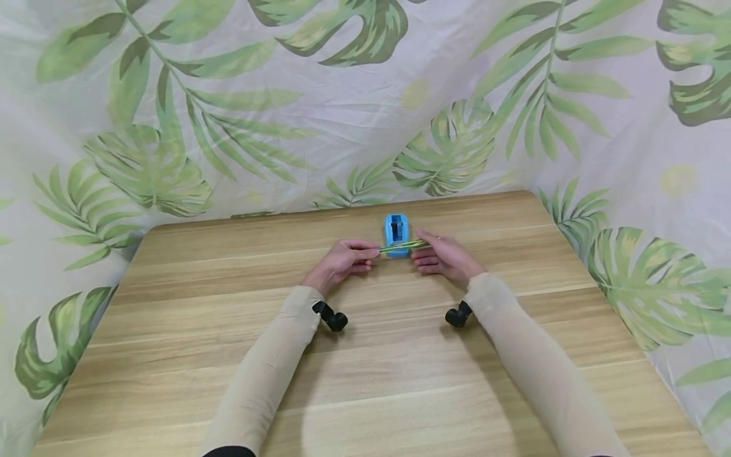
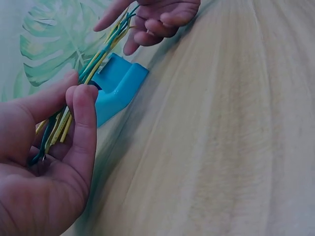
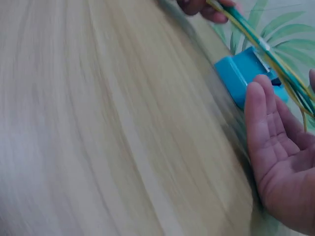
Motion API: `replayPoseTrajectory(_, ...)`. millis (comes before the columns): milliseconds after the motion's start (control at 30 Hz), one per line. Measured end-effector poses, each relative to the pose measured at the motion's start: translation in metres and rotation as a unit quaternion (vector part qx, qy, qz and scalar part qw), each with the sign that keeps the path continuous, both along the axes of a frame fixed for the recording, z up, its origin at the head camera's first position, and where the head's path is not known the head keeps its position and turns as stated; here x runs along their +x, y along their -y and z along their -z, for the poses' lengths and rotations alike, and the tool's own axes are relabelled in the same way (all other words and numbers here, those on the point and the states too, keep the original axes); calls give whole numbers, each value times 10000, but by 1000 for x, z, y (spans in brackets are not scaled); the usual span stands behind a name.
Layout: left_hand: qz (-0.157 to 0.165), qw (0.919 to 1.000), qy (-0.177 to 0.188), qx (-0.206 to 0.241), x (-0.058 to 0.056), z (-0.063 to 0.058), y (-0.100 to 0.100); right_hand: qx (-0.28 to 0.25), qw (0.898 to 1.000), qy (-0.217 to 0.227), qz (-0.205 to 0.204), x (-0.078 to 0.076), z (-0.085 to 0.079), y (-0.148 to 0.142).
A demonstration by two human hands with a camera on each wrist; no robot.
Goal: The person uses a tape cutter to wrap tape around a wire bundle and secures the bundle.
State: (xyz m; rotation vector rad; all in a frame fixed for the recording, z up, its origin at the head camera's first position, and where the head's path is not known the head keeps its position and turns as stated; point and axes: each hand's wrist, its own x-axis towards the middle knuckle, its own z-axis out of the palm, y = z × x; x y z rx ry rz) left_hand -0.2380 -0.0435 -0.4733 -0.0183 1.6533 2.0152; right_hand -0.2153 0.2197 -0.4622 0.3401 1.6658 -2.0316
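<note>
A bundle of green and yellow wires [image 1: 402, 245] runs between my hands, just above and in front of a blue tape dispenser [image 1: 396, 227]. Thumb and fingers of my left hand [image 1: 346, 259] pinch one end of the bundle, whose cut ends [image 2: 60, 129] show in the left wrist view. Around the other end is my right hand [image 1: 448, 259], its fingers loosely extended and apart from the thumb in both wrist views. A small pale shiny patch lies on the wires [image 3: 265, 45] in the right wrist view. The dispenser's toothed edge [image 2: 102, 66] is visible beside the bundle.
Everything is over a wood-grain table [image 1: 394, 381], with the dispenser near its far edge. A leaf-print cloth [image 1: 354, 127] hangs behind and along the sides. Black wrist-worn cameras [image 1: 337, 320] hang low over the tabletop by each sleeve.
</note>
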Motion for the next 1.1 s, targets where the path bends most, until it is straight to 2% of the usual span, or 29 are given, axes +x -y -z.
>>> replayPoseTrajectory(133, 40, 9999, -97, -82, -1, -1, 2, -440, 9981, 335, 282, 1, 2, 6)
replayPoseTrajectory(333, 82, 9992, -288, -270, -4, -1, 3, -565, 9965, 433, 436, 3, 2, 9)
replayPoseTrajectory(500, 200, 9982, -432, -376, -6, -1, 4, -110, 9992, 74, 390, 3, -1, 6)
replayPoseTrajectory(567, 231, 9976, -484, -435, -6, -1, 5, 261, 9990, -231, 275, 2, -2, 5)
replayPoseTrajectory(633, 251, 9969, -546, -517, -6, -1, 5, 807, 9946, -650, 92, 1, -4, 5)
replayPoseTrajectory(700, 268, 9960, -607, -604, -7, -2, 6, 1532, 9816, -1134, -150, 2, -7, 6)
replayPoseTrajectory(733, 276, 9955, -628, -650, -7, -2, 6, 1924, 9709, -1399, -286, 2, -8, 7)
replayPoseTrajectory(833, 289, 9946, -653, -748, -8, -3, 6, 2955, 9303, -2095, -578, 3, -12, 10)
replayPoseTrajectory(900, 297, 9943, -661, -780, -9, -2, 7, 3361, 9081, -2404, -677, 3, -13, 11)
replayPoseTrajectory(967, 303, 9939, -698, -803, -10, -2, 7, 3608, 8931, -2583, -745, 4, -13, 13)
replayPoseTrajectory(1100, 308, 9926, -823, -838, -11, -1, 6, 3885, 8745, -2771, -865, 5, -15, 18)
